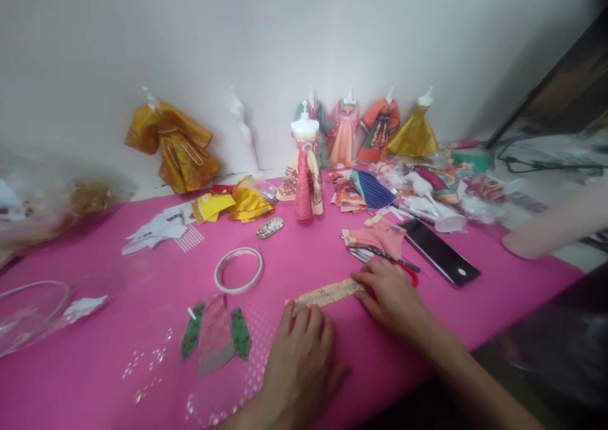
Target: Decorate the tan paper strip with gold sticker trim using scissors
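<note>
A narrow strip of yellowish patterned fabric (327,294) with a pale line along its middle lies slantwise on the pink table cover. My left hand (301,354) is palm down with its fingers stretched out, the tips resting on the strip's left end and the thumb apart. At the other end my right hand (392,297) pinches the strip between thumb and fingers. Just beyond the right hand are scissors (411,277) with red handles, partly hidden, and a pink doll garment piece (380,237). A roll of white tape (239,270) lies beyond my left hand.
Dressed doll forms stand along the wall, one in a pink-and-cream dress (304,183) nearer. A phone (439,252) lies right. Pink and green fabric pieces (216,335) and shiny gems (152,360) lie left. Bagged items (441,189) crowd the back right. Another person's arm (546,224) reaches in.
</note>
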`<control>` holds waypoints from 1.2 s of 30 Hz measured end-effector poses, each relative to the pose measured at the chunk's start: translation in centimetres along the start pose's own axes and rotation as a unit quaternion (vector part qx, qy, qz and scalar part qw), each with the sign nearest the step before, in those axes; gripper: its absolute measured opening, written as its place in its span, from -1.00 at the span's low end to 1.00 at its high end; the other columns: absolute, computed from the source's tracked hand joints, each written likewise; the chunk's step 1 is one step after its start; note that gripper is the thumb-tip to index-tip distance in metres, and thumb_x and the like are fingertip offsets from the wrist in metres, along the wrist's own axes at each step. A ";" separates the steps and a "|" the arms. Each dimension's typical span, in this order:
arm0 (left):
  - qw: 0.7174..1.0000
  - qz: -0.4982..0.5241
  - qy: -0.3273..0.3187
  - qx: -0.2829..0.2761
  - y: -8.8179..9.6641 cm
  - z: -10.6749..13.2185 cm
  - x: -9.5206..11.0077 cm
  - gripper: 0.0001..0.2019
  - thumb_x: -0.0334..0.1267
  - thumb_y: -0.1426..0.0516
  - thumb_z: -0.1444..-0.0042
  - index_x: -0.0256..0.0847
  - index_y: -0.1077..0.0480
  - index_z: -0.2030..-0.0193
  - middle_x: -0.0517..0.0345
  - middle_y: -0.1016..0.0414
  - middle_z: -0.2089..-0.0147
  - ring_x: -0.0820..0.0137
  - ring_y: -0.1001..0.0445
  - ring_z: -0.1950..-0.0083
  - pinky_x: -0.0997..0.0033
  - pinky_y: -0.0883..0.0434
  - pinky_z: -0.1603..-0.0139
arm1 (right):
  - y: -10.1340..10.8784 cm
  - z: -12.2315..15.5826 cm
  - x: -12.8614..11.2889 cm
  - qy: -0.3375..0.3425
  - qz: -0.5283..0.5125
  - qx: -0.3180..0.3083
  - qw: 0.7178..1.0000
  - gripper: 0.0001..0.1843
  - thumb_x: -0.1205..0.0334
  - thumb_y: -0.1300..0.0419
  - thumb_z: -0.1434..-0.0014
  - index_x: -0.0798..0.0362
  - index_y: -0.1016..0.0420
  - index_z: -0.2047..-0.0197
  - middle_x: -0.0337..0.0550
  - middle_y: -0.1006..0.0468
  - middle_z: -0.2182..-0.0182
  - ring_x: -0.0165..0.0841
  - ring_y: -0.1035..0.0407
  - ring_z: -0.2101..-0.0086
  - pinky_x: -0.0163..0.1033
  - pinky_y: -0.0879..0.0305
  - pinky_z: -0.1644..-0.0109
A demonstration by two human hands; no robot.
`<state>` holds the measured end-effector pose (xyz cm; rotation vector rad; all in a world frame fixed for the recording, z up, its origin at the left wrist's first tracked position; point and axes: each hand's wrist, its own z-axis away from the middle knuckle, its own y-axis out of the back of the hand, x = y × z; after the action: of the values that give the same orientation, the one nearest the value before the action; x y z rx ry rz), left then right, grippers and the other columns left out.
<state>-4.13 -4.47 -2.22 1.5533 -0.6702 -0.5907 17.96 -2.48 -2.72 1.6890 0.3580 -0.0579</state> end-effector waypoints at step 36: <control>0.999 -0.035 -0.004 0.016 -1.0 0.0 -0.3 -0.35 0.26 -0.18 -0.06 -0.31 -0.50 -0.03 -0.16 -0.57 0.04 0.01 -0.50 0.03 -0.18 -0.34 -0.19 | -3.5 4.2 4.9 -0.079 0.004 0.221 0.972 -0.60 -0.06 -0.06 -0.31 0.01 -0.59 0.10 -0.01 -0.60 0.17 -0.10 -0.46 0.16 0.01 -0.33 0.05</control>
<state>-4.21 -4.22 -3.24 1.6107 -0.6359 -0.6414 22.37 -5.25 -7.90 2.1102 0.2272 -0.2812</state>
